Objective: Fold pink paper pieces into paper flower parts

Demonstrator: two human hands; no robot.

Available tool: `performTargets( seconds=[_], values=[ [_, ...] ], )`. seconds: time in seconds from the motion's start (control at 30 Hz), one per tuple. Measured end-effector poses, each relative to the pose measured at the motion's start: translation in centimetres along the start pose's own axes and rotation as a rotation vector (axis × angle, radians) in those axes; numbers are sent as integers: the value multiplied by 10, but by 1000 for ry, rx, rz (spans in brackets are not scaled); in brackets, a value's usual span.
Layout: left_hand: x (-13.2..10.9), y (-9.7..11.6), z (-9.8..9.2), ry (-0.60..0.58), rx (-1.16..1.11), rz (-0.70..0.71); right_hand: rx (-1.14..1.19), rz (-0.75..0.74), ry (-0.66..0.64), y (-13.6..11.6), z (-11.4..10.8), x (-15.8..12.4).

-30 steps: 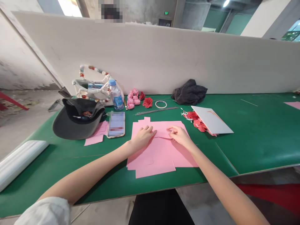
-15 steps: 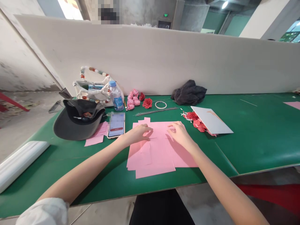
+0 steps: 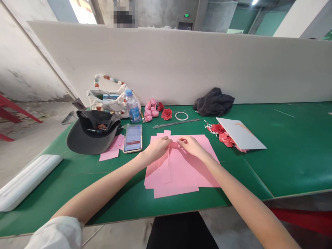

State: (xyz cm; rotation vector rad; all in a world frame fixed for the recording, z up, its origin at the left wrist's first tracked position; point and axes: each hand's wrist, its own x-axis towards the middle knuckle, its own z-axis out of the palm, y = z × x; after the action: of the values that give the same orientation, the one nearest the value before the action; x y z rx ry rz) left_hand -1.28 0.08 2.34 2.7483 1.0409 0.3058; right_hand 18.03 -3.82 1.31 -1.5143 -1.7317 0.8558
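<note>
A small piece of pink paper point(image 3: 175, 145) is pinched between my two hands, just above the pink paper sheets point(image 3: 184, 174). My left hand point(image 3: 158, 148) has its fingers closed at the left end of that piece. At the other end, my right hand point(image 3: 192, 147) closes thumb and fingers on it. Beneath them the larger sheets overlap on the green table, with smaller cut pieces lying on their left side. My fingers partly cover the held piece, so its full shape is hidden.
Left of the sheets are a phone point(image 3: 132, 138), a dark cap point(image 3: 90, 133), a bottle point(image 3: 132, 107) and a beaded bag point(image 3: 106, 97). Behind lie pink paper flowers point(image 3: 150, 110), thin wires point(image 3: 176, 123) and a tape ring point(image 3: 181, 116). Red flowers sit under a white board point(image 3: 241, 134) at right.
My hands have come closer together and closed on a small pink paper piece, which now shows between them. The view has shifted slightly, moving the table items rightward.
</note>
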Motion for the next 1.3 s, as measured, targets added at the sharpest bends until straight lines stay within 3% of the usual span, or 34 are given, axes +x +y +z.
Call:
performTargets(
  seconds=[0.23, 0.33, 0.4, 0.57, 0.77, 0.97, 1.1, 1.3],
  values=[
    [-3, 2, -6, 202, 36, -32, 557, 318, -13, 1, 1, -2],
    [-4, 6, -7, 206, 65, -30, 712, 401, -120, 1, -5, -4],
    [-5, 9, -6, 179, 75, -38, 737, 411, -116, 1, -8, -5],
    [-6, 13, -4, 123, -64, -50, 618, 286, 12, -2, -9, -6],
    [-7, 11, -7, 36, -446, -19, 422, 32, -30, -11, -13, -14],
    [-7, 9, -10, 1, -643, -34, 243, -46, -50, -10, -18, -19],
    [-7, 6, -8, -16, -517, -81, 236, -29, -60, -2, -23, -24],
    [-8, 10, 4, -94, -48, 17, 209, 153, 19, 17, -26, -32]
  ],
)
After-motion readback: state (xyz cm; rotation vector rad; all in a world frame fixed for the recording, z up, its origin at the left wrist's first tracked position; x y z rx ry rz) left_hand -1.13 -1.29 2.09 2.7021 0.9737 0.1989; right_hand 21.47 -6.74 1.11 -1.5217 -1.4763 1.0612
